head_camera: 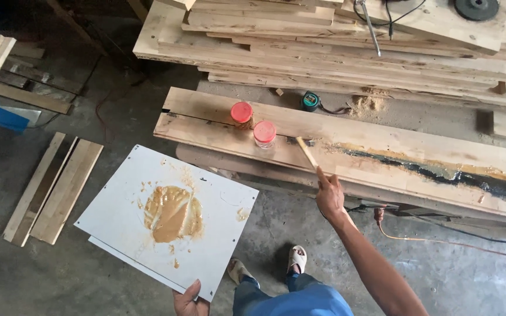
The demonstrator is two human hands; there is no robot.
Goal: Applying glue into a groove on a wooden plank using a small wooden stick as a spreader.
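Note:
My left hand (190, 299) grips the near edge of a white square board (124, 193) that carries a smear of tan paste (170, 213). My right hand (329, 196) holds a thin wooden stick (307, 152), its tip resting on a long wooden plank (382, 140). A dark, glossy filled seam (440, 172) with tan paste along its edges runs along that plank to the right of the stick. Two clear jars with red lids (242, 112) (265, 132) stand on the plank just left of the stick.
A stack of wooden boards (323, 52) lies behind the plank, with a small tape measure (310, 100) and sawdust beside it. Loose slats (54, 187) lie on the concrete floor at left. An orange cable (440, 243) runs across the floor at right.

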